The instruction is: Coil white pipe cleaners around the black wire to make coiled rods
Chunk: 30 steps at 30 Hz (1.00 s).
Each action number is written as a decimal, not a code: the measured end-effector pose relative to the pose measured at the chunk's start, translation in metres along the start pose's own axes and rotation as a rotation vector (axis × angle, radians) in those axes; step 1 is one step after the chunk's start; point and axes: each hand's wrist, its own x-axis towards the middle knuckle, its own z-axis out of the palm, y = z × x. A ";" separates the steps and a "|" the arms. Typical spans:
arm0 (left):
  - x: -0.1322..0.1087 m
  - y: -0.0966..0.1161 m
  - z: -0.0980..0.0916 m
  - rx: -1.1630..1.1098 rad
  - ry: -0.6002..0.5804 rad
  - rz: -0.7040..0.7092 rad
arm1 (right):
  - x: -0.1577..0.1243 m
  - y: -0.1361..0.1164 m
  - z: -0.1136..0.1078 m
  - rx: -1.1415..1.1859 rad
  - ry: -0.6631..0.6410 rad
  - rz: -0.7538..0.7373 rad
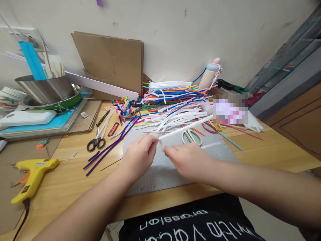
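My left hand (140,155) is closed in a pinch on one end of a white pipe cleaner (185,128), which slants up and away to the right. Close beside it, my right hand (189,160) has its thumb and fingers pressed together at what looks like a short bent-down part of the same pipe cleaner; its fingertips partly hide that spot. Both hands are above a grey cutting mat (152,182). Light-handled scissors (191,137) lie just behind my right hand. Beyond them spreads a pile of pipe cleaners (173,113), mostly white, with blue, pink and orange ones.
Purple pipe cleaners (110,150), black-handled scissors (96,144) and a red lighter (113,129) lie to the left. A yellow glue gun (33,177) rests at far left. Behind stand a metal pot (47,92), cardboard sheets (112,63) and a bottle (210,75).
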 end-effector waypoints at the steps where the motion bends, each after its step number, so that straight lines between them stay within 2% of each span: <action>1: 0.000 -0.001 0.001 0.019 -0.014 0.010 | 0.001 -0.002 -0.001 -0.014 -0.014 -0.017; 6: 0.002 0.000 -0.003 0.197 -0.052 0.178 | 0.010 -0.005 -0.022 -0.045 0.002 -0.171; 8: 0.003 0.002 -0.007 0.246 -0.045 0.242 | 0.017 0.001 -0.036 -0.053 0.021 -0.153; 10: 0.003 0.004 -0.010 0.246 -0.038 0.293 | 0.026 0.013 -0.048 -0.043 0.013 -0.072; 13: 0.000 0.006 -0.013 0.155 -0.028 0.391 | 0.038 0.036 -0.054 0.147 -0.058 -0.057; 17: -0.005 0.008 -0.012 0.042 0.036 0.450 | 0.046 0.054 -0.037 0.667 -0.379 -0.163; 21: -0.006 0.010 -0.011 -0.020 0.078 0.401 | 0.041 0.051 -0.015 1.058 -0.617 -0.109; 25: -0.005 0.014 -0.011 -0.132 0.016 0.323 | 0.035 0.051 -0.002 1.242 -0.681 -0.127; 30: -0.003 0.016 -0.009 -0.118 -0.102 0.222 | 0.034 0.052 0.010 1.217 -0.575 -0.179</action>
